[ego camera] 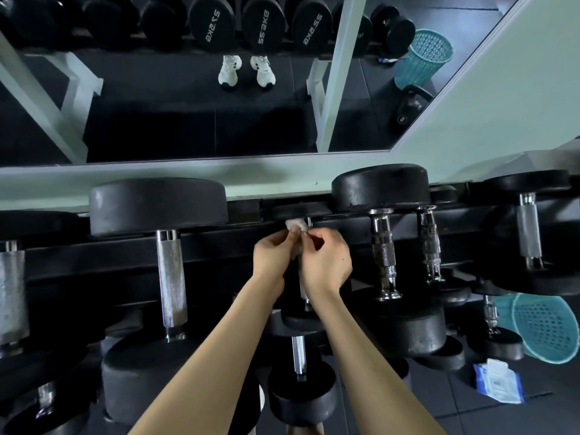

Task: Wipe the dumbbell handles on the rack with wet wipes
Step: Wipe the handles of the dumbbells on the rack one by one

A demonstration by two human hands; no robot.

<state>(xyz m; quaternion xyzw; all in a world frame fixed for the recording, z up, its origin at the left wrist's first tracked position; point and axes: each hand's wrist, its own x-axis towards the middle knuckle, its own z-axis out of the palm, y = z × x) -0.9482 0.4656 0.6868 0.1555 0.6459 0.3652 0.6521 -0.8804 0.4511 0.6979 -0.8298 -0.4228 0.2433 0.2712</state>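
Note:
Black dumbbells with metal handles lie across a black rack (219, 240). At the middle of the top row, my left hand (272, 254) and my right hand (326, 259) meet over a small dumbbell's thin handle (303, 295), mostly hidden behind them. Both hands pinch a crumpled white wet wipe (295, 226), which bunches up above the fingertips next to the handle's far end. A large dumbbell with a knurled handle (169, 277) lies to the left. Chrome handles (384, 255) lie to the right.
A blue pack of wet wipes (499, 383) lies on the dark floor at lower right, beside a teal mesh bin (546, 328). A wall mirror (204, 120) behind the rack reflects the dumbbells, the bin and a person's shoes. More dumbbells sit on the lower tier (299, 356).

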